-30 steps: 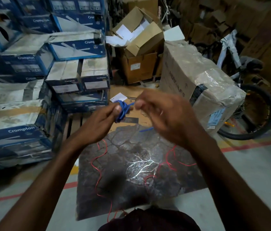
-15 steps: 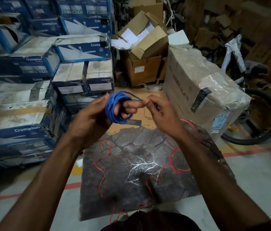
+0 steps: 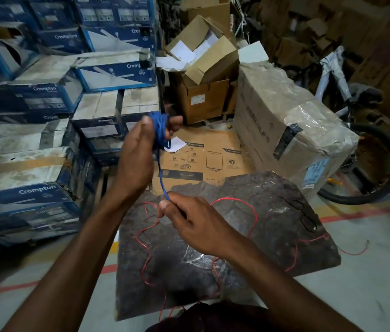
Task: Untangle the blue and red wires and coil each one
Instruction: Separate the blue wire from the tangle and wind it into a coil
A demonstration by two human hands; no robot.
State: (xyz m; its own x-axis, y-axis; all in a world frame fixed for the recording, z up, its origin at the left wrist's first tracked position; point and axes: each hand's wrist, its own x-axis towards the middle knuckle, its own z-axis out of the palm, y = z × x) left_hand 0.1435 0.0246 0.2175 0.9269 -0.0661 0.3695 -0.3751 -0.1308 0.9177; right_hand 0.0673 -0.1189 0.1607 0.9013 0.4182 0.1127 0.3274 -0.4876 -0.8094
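My left hand (image 3: 139, 154) is raised and grips a coil of blue wire (image 3: 161, 131) wound around its fingers. A straight tail of the blue wire runs down from the coil to my right hand (image 3: 189, 224), which pinches its lower end between thumb and fingers. The red wire (image 3: 252, 213) lies loose in wavy loops across the dark slab (image 3: 273, 200) below both hands, with one end trailing off the slab's right edge onto the floor.
Stacked blue and white Crompton boxes (image 3: 43, 92) fill the left side. A flattened cardboard sheet (image 3: 208, 159) lies beyond the slab. A large plastic-wrapped carton (image 3: 285, 125) and a bicycle (image 3: 376, 159) stand at right. A pair of glasses (image 3: 305, 215) lies on the slab's right part.
My right hand has dropped from beside the coil down to the slab, pulling the blue tail straight. My left hand turned the coil upright and lifted slightly.
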